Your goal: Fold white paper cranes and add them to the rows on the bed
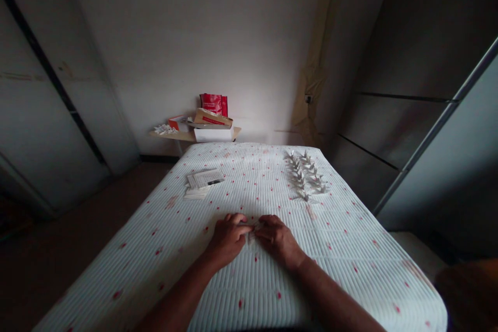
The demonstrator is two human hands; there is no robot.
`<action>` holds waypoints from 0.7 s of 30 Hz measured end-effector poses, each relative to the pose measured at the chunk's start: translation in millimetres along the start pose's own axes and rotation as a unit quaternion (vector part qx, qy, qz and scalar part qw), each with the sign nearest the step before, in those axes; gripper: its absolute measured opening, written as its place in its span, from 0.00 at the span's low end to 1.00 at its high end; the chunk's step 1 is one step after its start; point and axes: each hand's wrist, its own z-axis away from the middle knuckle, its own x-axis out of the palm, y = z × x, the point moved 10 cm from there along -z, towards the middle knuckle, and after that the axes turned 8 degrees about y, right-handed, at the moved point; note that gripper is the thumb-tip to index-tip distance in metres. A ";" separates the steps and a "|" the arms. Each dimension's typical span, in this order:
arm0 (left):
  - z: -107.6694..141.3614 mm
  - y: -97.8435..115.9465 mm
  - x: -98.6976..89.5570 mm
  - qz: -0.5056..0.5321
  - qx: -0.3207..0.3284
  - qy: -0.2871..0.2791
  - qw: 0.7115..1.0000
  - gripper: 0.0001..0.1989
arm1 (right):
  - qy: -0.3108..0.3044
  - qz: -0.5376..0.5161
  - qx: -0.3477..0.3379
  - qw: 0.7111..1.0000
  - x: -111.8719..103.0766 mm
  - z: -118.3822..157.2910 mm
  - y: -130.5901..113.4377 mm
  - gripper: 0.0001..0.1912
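My left hand (229,238) and my right hand (278,238) meet low over the quilted bedspread (241,280). Between them is a small folded piece of pale paper (251,237), mostly hidden by the fingers. The fingertips of both hands are closed on it. Ahead and to the left lies a stack of printed paper sheets (205,178), slightly fanned. Folded paper cranes (299,174), several of them, stand in two rows on the bedspread ahead of my right hand.
Beyond the bed's far edge, a small table (182,136) bears a white box (213,135), a cardboard piece (212,117), a red bag (213,104) and white paper scraps (165,128). Dark cabinets (389,109) flank the bed on the right.
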 end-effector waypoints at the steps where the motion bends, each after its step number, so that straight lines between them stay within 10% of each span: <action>1: -0.3 0.4 -0.2 0.000 0.001 0.002 1.000 0.22 | -0.004 -0.001 -0.006 1.000 -0.2 0.2 -2.7 0.12; 21: -0.9 -3.4 4.7 -0.007 0.001 0.007 1.000 0.23 | -0.003 -0.021 0.002 1.000 -7.8 4.4 -10.8 0.13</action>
